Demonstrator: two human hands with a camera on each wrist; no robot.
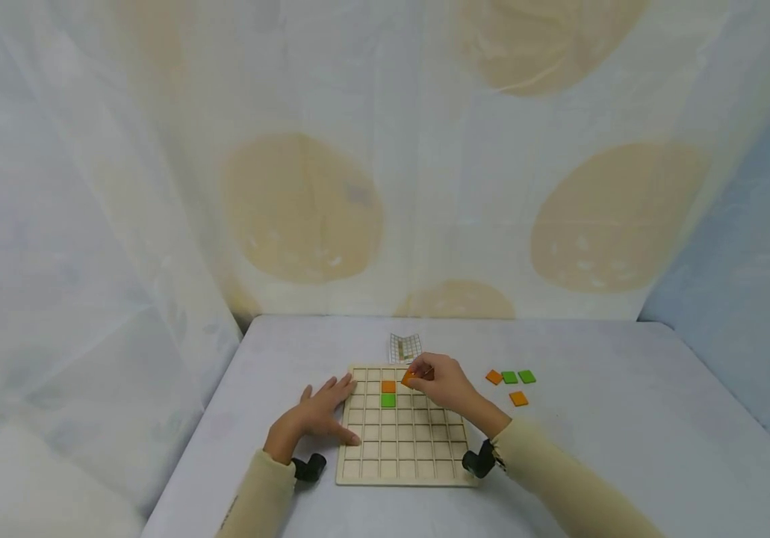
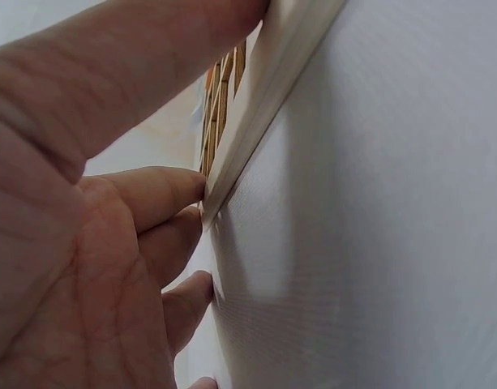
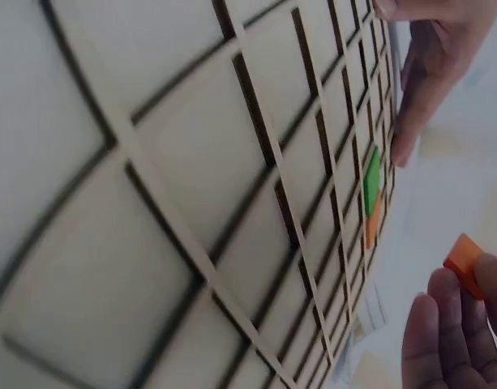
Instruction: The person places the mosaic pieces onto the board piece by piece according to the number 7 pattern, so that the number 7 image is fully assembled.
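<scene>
Nearest the camera, two cream sleeves reach onto a pale surface [image 1: 626, 418] toward a wooden grid board [image 1: 403, 456] of square cells. The left hand [image 1: 314, 418] lies flat with fingers spread and straight, holding nothing; its fingertips press against the board's left edge, as the left wrist view shows, while the thumb stretches over the frame.

Further in, the right hand [image 1: 444, 382] hovers over the board's upper rows and pinches an orange tile [image 1: 408, 379] between thumb and fingertips. The tile is in the air just above a cell in the second row, right of the tiles already set, and not yet seated; the right wrist view also shows it lifted clear of the board.

Two cells are filled: an orange square [image 1: 388, 387] and a green square [image 1: 387, 400] directly below it, touching edge to edge. Every other cell looks bare, so the filling seems barely begun.

To the right, well apart from the board, four spare tiles wait on the surface: an orange one [image 1: 494, 377], two green ones [image 1: 509, 377] [image 1: 526, 376] in a row, and another orange one [image 1: 518, 399] just nearer.

Beyond the board's far edge lies a small gridded card [image 1: 405, 347], its markings too small to read. Behind hangs a pale spotted curtain [image 1: 304, 209].
</scene>
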